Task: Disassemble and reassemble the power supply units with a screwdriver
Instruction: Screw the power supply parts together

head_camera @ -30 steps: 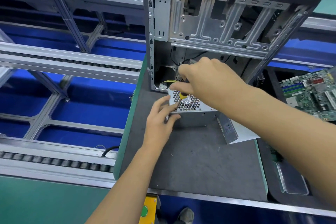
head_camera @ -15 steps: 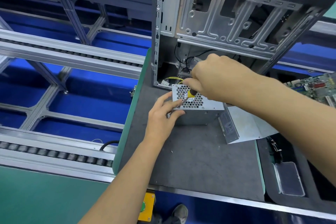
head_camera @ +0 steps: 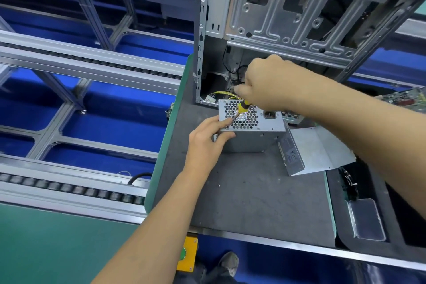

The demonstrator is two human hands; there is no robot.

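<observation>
Gripping the screwdriver (head_camera: 242, 108), right hand (head_camera: 267, 85) works before the case (head_camera: 288, 21); left hand (head_camera: 207, 138) holds the power supply (head_camera: 251, 131).

The right hand (head_camera: 267, 83) covers most of the screwdriver (head_camera: 242, 108), so only a bit of its yellow handle and thin shaft show. The tip is too small to see where it meets the power supply (head_camera: 251, 129). The left hand (head_camera: 205, 143) hides the box's near left corner. The computer case (head_camera: 288, 18) is cut off at the top edge. The circuit board (head_camera: 408, 99) runs off the right edge. The label on the loose metal cover (head_camera: 318, 152) is too small to read.
</observation>
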